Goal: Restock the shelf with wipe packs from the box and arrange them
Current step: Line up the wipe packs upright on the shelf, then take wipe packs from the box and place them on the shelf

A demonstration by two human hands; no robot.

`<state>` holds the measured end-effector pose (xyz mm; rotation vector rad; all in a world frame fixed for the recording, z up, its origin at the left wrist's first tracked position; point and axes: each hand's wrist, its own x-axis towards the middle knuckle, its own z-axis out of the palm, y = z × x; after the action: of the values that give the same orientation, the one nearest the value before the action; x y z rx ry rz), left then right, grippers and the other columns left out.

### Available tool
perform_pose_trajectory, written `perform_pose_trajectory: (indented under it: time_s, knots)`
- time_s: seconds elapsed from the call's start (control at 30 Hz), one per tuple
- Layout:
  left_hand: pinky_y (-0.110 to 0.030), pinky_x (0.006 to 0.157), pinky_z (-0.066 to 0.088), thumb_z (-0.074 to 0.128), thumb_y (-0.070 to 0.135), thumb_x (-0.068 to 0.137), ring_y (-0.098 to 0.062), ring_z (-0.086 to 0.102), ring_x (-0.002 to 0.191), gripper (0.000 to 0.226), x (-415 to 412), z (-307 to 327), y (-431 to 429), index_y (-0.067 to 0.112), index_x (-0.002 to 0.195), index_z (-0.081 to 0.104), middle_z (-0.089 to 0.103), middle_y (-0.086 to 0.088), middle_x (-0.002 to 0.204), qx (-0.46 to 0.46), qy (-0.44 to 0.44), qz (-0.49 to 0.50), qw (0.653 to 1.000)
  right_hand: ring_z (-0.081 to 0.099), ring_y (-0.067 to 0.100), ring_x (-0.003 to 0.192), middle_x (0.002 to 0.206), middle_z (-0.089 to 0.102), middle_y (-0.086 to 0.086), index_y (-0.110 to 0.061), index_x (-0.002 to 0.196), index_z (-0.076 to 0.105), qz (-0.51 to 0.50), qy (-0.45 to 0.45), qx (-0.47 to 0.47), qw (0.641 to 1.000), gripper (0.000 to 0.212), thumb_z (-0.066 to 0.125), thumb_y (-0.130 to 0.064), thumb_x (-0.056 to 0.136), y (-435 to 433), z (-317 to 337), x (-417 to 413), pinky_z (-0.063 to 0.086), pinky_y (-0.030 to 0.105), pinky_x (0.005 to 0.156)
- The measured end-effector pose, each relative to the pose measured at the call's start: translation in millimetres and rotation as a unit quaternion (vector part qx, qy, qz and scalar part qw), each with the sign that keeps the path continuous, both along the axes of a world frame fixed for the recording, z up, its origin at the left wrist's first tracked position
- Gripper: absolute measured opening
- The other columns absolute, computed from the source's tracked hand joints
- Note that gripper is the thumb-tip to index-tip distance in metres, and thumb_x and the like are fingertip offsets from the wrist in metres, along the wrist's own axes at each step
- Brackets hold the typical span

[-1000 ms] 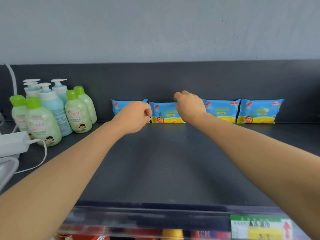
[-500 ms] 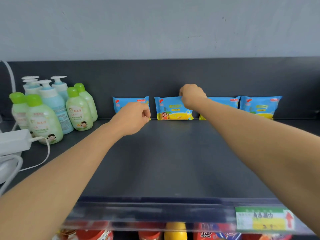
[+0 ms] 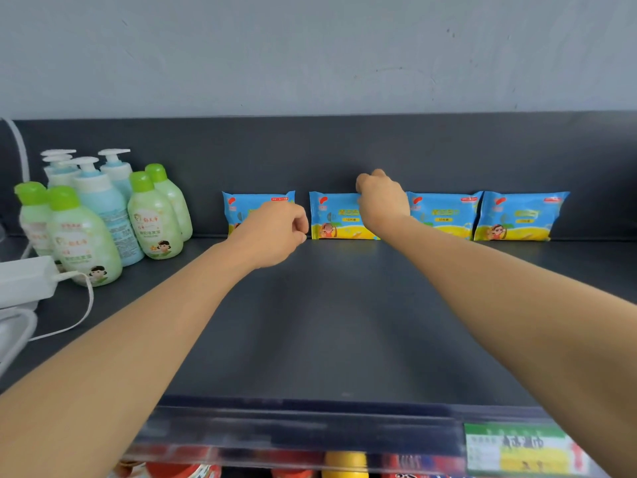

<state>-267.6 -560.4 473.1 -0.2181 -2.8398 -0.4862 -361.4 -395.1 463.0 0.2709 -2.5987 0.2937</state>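
Wipe pack point(image 3: 336, 219) second from left seems under straightening, right hand point(image 3: 381, 198) pinching its top, left hand point(image 3: 275, 232) curled empty; next, release gently.

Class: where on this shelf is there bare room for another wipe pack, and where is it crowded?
Bare shelf lies between the wipe packs and the front rail, and right of the rightmost pack. Crowded: the left end, with bottles and white adapter.

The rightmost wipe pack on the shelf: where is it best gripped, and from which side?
I would pinch the top edge of the rightmost wipe pack from above and in front: it stands upright against the back panel, and its left end meets the neighbouring pack.
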Motion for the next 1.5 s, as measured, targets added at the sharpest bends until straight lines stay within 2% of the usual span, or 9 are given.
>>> perform_pose_trajectory:
  time_s: [0.13, 0.53, 0.7, 0.83, 0.97, 1.07, 1.23, 1.33, 1.5]
  knots:
    - [-0.017, 0.057, 0.035, 0.053, 0.014, 0.094, -0.008, 0.048, 0.076, 0.013, -1, 0, -3, 0.012, 0.1, 0.064, 0.055, 0.005, 0.091, 0.007, -0.003, 0.001, 1.0, 0.06, 0.033, 0.092, 0.115, 0.053, 0.015, -0.005, 0.115, 0.054, 0.017, 0.016, 0.014, 1.0, 0.029, 0.051, 0.005, 0.088, 0, 0, 3, 0.049, 0.037, 0.07]
    - [-0.023, 0.067, 0.036, 0.054, 0.015, 0.093, -0.012, 0.05, 0.08, 0.013, 0, 2, 2, 0.011, 0.099, 0.065, 0.056, 0.006, 0.091, 0.005, 0.002, -0.004, 1.0, 0.057, 0.029, 0.082, 0.106, 0.058, 0.014, -0.004, 0.102, 0.06, 0.033, 0.055, -0.011, 0.998, 0.021, 0.045, 0.005, 0.089, 4, 3, 13, 0.043, 0.033, 0.064]
    - [-0.026, 0.073, 0.036, 0.058, 0.017, 0.091, -0.016, 0.053, 0.092, 0.009, -1, 15, 28, 0.014, 0.094, 0.066, 0.054, 0.007, 0.089, -0.014, 0.004, -0.057, 0.998, 0.058, 0.03, 0.091, 0.104, 0.062, 0.012, -0.007, 0.103, 0.061, 0.011, 0.056, -0.043, 0.997, 0.022, 0.045, 0.0, 0.09, 20, 6, 31, 0.039, 0.032, 0.066]
    - [-0.026, 0.064, 0.035, 0.06, 0.023, 0.089, -0.016, 0.05, 0.086, 0.012, 5, 28, 73, 0.018, 0.096, 0.067, 0.056, 0.004, 0.094, -0.077, 0.009, -0.131, 0.988, 0.058, 0.032, 0.097, 0.105, 0.063, 0.013, -0.006, 0.102, 0.062, -0.026, 0.057, -0.055, 0.997, 0.02, 0.045, -0.011, 0.093, 50, 9, 63, 0.043, 0.035, 0.072]
    - [-0.027, 0.067, 0.036, 0.058, 0.023, 0.088, -0.022, 0.051, 0.082, 0.012, 29, 32, 131, 0.015, 0.093, 0.066, 0.055, 0.001, 0.084, -0.107, 0.013, -0.218, 0.97, 0.057, 0.03, 0.098, 0.105, 0.063, 0.012, -0.006, 0.101, 0.062, -0.082, 0.06, -0.059, 0.993, 0.022, 0.043, -0.015, 0.093, 96, 4, 109, 0.044, 0.037, 0.076]
    - [-0.026, 0.069, 0.036, 0.059, 0.022, 0.088, -0.021, 0.056, 0.086, 0.014, 54, 31, 178, 0.012, 0.095, 0.066, 0.063, -0.001, 0.089, -0.105, 0.011, -0.295, 0.95, 0.057, 0.029, 0.098, 0.104, 0.063, 0.01, -0.007, 0.1, 0.063, -0.136, 0.051, -0.065, 0.987, 0.025, 0.043, -0.02, 0.093, 143, -1, 148, 0.043, 0.035, 0.078]
    - [-0.028, 0.068, 0.036, 0.063, 0.025, 0.086, -0.018, 0.052, 0.08, 0.012, 102, 26, 261, 0.012, 0.088, 0.064, 0.053, 0.007, 0.073, -0.112, 0.026, -0.405, 0.907, 0.054, 0.028, 0.097, 0.1, 0.061, 0.01, -0.009, 0.099, 0.063, -0.211, 0.066, -0.073, 0.973, 0.022, 0.049, -0.024, 0.092, 228, -14, 228, 0.044, 0.039, 0.079]
    - [-0.037, 0.08, 0.05, 0.063, 0.024, 0.085, -0.024, 0.06, 0.089, 0.015, 139, 17, 318, 0.013, 0.094, 0.067, 0.065, -0.002, 0.089, -0.096, 0.018, -0.464, 0.88, 0.056, 0.028, 0.094, 0.097, 0.063, 0.01, -0.008, 0.097, 0.066, -0.258, 0.081, -0.089, 0.959, 0.021, 0.055, -0.025, 0.091, 283, -30, 291, 0.045, 0.038, 0.078]
    - [-0.029, 0.074, 0.044, 0.063, 0.026, 0.088, -0.024, 0.059, 0.094, 0.018, 208, -34, 428, 0.013, 0.1, 0.066, 0.063, -0.003, 0.097, -0.11, -0.054, -0.552, 0.825, 0.058, 0.029, 0.09, 0.093, 0.064, 0.008, -0.01, 0.094, 0.068, -0.386, 0.045, -0.109, 0.915, 0.019, 0.057, -0.024, 0.088, 373, -80, 399, 0.049, 0.04, 0.076]
